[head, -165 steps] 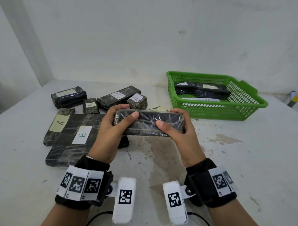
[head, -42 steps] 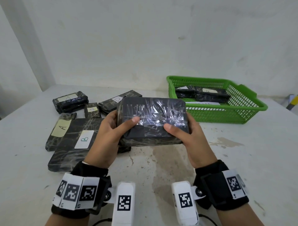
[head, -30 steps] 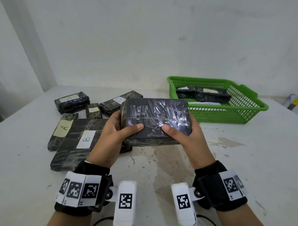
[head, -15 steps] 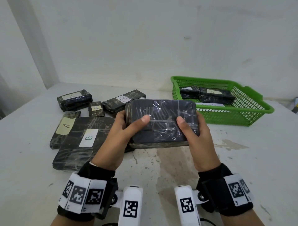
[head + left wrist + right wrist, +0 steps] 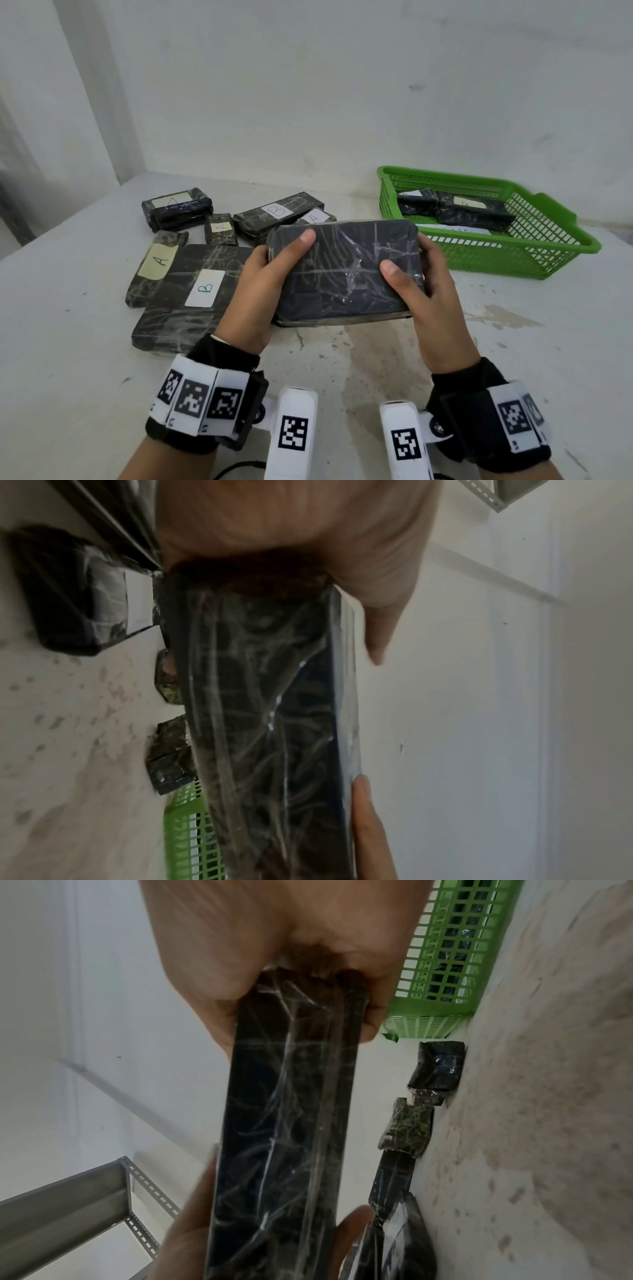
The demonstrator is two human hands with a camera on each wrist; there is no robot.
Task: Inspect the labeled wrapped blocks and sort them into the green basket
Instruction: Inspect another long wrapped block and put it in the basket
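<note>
A flat black block wrapped in clear film (image 5: pixel 346 270) is held up above the table, its broad unlabeled face toward me. My left hand (image 5: pixel 263 277) grips its left end, thumb on top. My right hand (image 5: pixel 421 277) grips its right end the same way. In the wrist views the block (image 5: pixel 274 723) (image 5: pixel 284 1123) shows edge-on between thumb and fingers. The green basket (image 5: pixel 534 253) stands at the back right with wrapped blocks (image 5: pixel 455 209) inside. Several labeled blocks lie at the left: a large one marked B (image 5: pixel 185 301), a narrow one marked A (image 5: pixel 154 267), and smaller ones behind.
The white table (image 5: pixel 513 342) is stained in the middle. A plain wall runs close behind the basket and blocks. A grey metal shelf frame (image 5: pixel 68 1204) shows in the right wrist view.
The block has tipped from edge-on to its broad face toward me, and both hands brought it slightly lower and nearer. My thumbs have shifted on its face.
</note>
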